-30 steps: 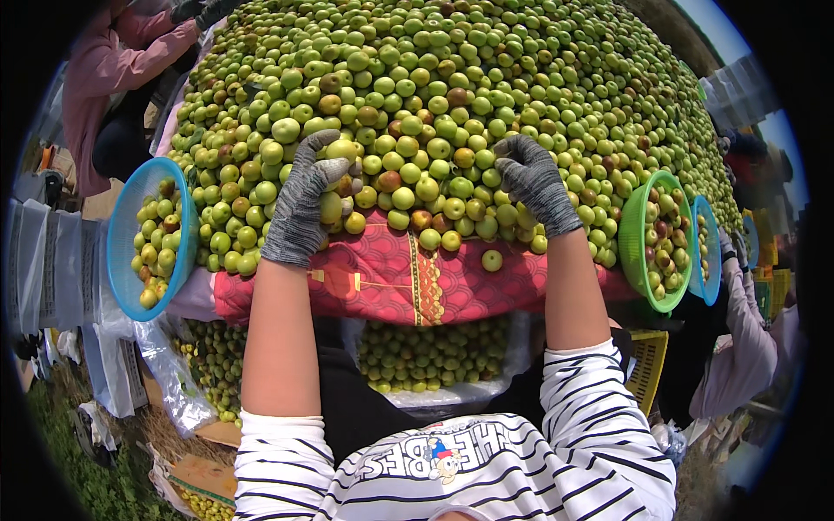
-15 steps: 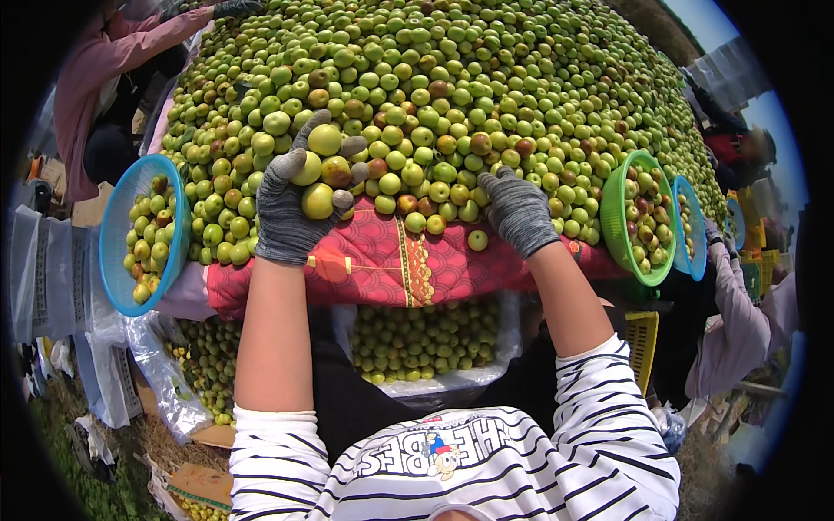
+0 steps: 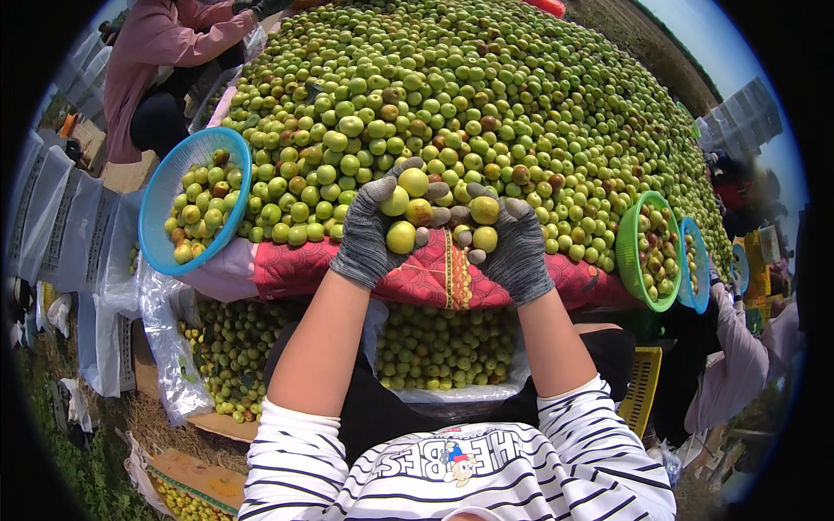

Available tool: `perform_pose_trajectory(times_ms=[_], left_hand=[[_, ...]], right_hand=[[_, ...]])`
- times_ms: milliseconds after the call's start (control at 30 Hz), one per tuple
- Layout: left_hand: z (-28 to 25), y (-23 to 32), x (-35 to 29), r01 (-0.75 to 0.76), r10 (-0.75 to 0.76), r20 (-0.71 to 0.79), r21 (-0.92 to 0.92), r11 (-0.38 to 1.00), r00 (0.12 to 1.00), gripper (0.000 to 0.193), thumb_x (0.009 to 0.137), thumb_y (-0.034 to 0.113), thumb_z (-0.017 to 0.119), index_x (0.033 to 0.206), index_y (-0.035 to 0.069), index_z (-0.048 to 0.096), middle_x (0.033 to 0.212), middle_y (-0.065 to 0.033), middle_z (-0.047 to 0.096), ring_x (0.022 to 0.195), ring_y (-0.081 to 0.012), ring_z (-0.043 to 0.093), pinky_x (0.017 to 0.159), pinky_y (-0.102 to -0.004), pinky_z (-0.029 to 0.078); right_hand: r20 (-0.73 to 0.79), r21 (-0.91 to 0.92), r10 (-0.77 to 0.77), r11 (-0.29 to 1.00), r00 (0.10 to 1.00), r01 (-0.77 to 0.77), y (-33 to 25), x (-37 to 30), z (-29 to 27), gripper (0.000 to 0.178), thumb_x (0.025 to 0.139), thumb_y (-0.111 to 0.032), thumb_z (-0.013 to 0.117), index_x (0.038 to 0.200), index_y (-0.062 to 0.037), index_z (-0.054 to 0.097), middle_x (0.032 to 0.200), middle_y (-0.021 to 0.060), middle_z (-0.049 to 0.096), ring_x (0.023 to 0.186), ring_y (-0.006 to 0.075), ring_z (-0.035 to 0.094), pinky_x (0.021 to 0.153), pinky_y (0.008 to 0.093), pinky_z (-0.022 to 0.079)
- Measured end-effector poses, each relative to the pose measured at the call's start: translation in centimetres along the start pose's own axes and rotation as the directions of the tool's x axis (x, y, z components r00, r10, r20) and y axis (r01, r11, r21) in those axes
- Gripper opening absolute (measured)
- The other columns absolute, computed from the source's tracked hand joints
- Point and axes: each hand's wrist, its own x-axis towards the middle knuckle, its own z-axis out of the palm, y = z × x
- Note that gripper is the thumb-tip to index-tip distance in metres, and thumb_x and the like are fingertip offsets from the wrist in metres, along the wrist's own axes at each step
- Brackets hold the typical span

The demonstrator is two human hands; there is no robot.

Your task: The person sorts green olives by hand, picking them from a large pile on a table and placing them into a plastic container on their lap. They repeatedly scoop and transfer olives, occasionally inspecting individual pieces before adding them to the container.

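My left hand point(image 3: 363, 239), in a grey knit glove, is closed around several yellow-green jujubes point(image 3: 400, 237), some blushed brown. Facing it, my right hand point(image 3: 523, 253) wears a matching glove and grips two jujubes point(image 3: 484, 209) with its fingers. The fingertips of both hands come close together above the front edge of a large heap of green jujubes point(image 3: 434, 113). Under my hands, a red patterned cloth point(image 3: 300, 271) with a gold strip covers that edge.
A blue basket point(image 3: 244, 191) of jujubes stands left; a green basket point(image 3: 627, 265) and another blue basket point(image 3: 688, 291) stand right. Below the cloth, a plastic-lined box point(image 3: 452, 395) holds more fruit. A yellow crate point(image 3: 641, 386) sits by my right leg. Co-workers in pink point(image 3: 195, 43) and mauve point(image 3: 725, 373) flank the heap.
My hands have come together over the cloth. The right one, earlier reaching onto the heap, now shows two jujubes in its fingers; the left still holds several. The view has shifted.
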Motion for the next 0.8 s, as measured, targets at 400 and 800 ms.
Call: perform_pose_trajectory(times_ms=[400,800], left_hand=[[-1.4,11.5,-7.1,-0.688,0.932,-0.362,0.681,0.251,-0.018,0.056,0.089,0.026,0.062,0.137,0.009,0.041,0.130,-0.0136,0.048,0.113,-0.0278,0.054,0.096,-0.0393,0.048],[-1.9,10.6,-7.4,-0.689,0.855,-0.376,0.513,0.513,0.357,0.057,0.092,0.016,0.062,0.142,0.013,0.035,0.123,-0.0103,0.051,0.101,-0.0196,0.056,0.090,-0.0329,0.049]], right_hand=[[-0.017,-0.057,0.132,0.989,0.991,-0.133,14.9,17.0,20.9,0.040,0.092,-0.031,0.059,0.125,-0.0084,0.055,0.120,0.0127,0.058,0.106,0.0268,0.058,0.096,0.0406,0.049],[-0.002,-0.402,-0.244,0.888,0.970,0.223,9.1,9.2,8.8,0.045,0.097,-0.034,0.054,0.134,-0.0087,0.050,0.131,0.0083,0.056,0.116,0.0216,0.056,0.099,0.0382,0.045]])
